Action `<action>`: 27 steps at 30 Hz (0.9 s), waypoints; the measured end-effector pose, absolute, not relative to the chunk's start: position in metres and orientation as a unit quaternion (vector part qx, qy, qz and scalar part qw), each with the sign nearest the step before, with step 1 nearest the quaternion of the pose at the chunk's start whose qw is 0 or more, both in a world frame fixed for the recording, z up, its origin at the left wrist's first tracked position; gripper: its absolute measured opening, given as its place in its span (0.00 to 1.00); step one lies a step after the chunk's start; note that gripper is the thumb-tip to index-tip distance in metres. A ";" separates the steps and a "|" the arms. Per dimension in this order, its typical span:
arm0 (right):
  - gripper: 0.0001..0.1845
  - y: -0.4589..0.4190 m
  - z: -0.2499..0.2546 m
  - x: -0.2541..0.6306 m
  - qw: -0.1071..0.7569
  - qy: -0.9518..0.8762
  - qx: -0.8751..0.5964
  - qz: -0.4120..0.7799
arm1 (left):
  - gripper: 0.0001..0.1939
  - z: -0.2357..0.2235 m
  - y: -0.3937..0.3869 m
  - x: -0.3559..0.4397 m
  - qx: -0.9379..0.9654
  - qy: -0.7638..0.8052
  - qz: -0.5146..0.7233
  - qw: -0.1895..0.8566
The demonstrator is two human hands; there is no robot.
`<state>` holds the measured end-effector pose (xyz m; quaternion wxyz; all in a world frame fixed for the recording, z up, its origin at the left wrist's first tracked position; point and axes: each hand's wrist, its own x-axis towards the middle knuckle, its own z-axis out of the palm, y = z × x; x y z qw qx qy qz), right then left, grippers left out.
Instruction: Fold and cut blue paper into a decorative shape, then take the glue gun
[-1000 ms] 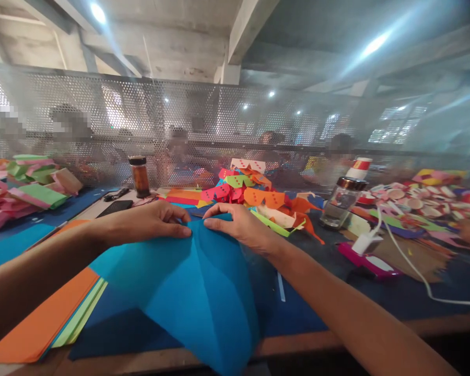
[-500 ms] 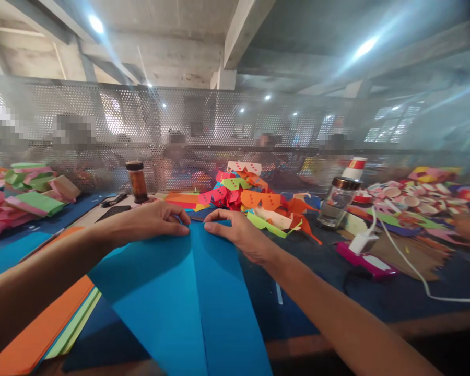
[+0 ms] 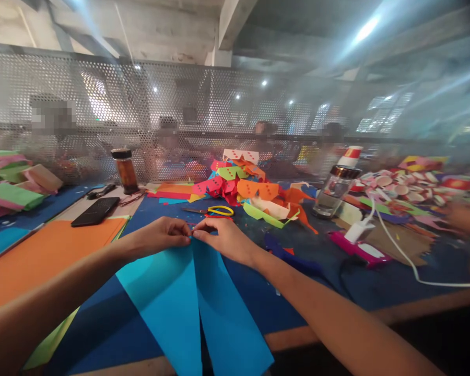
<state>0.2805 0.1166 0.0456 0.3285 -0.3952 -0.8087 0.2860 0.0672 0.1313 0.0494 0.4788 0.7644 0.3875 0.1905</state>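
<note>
A bright blue sheet of paper (image 3: 164, 303) hangs from my hands over the table's front edge. A long split or parting runs up its middle, with a dark gap at the bottom. Whether the two parts still join at the top is hidden by my fingers. My left hand (image 3: 166, 234) pinches the top of the wider left part. Close against it, my right hand (image 3: 221, 235) pinches the top of the narrower right part (image 3: 235, 313). Just beyond the fingers lie scissors with yellow handles (image 3: 219, 210).
Cut paper masks (image 3: 254, 190) are heaped behind the scissors. Orange sheets (image 3: 62, 245), a black phone (image 3: 96, 211) and a dark-lidded bottle (image 3: 125, 172) are at left. At right stand a glass jar (image 3: 335, 193) and a magenta power strip (image 3: 360, 250) with a white cable. A blurred hand shows far right.
The blue paper's two parts have spread apart at the bottom. My hands have come closer together and the paper is lifted nearer to me. The scissors and phone now show fully.
</note>
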 end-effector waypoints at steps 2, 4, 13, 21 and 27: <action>0.04 0.117 0.043 0.279 0.313 -0.810 -0.400 0.292 | 0.16 0.048 0.130 0.068 0.764 0.387 0.187 0.481; 0.04 0.118 0.042 0.279 0.306 -0.810 -0.398 0.304 | 0.17 0.047 0.129 0.068 0.763 0.391 0.184 0.481; 0.04 0.116 0.042 0.280 0.277 -0.803 -0.393 0.351 | 0.13 0.049 0.122 0.073 0.766 0.405 0.187 0.463; 0.02 0.110 0.045 0.277 0.274 -0.800 -0.386 0.369 | 0.10 0.046 0.119 0.075 0.769 0.418 0.199 0.440; 0.01 0.113 0.039 0.277 0.282 -0.806 -0.377 0.359 | 0.07 0.043 0.115 0.077 0.776 0.426 0.212 0.415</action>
